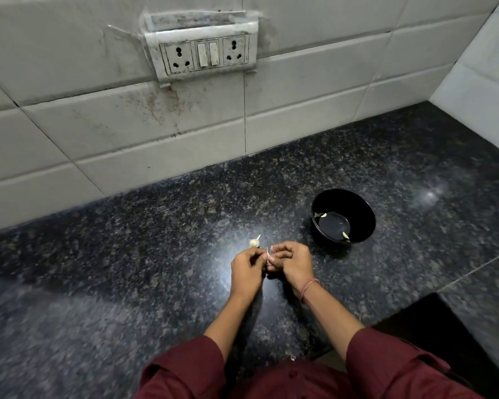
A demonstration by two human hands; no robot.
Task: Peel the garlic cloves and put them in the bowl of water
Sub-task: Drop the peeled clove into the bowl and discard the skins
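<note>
Papery skin (268, 251) stands up from the garlic clove (269, 260) you pinch mid-surface, fingers of left hand (247, 272) and right hand (293, 266) curled on it. Bowl (360, 207) stands close, toward the right edge: short drop. Two peeled cloves (324, 215) already in.

A dark speckled stone countertop (121, 260) fills the lower half of the frame, with a thin seam (473, 271) crossing it at the right. Behind it rises a white tiled wall (64, 131). At the upper centre is a grimy socket panel (177, 57) with two switches (207, 54), wrapped in clear plastic film (202, 22). Brownish stains (156, 108) mark the tiles below.
</note>
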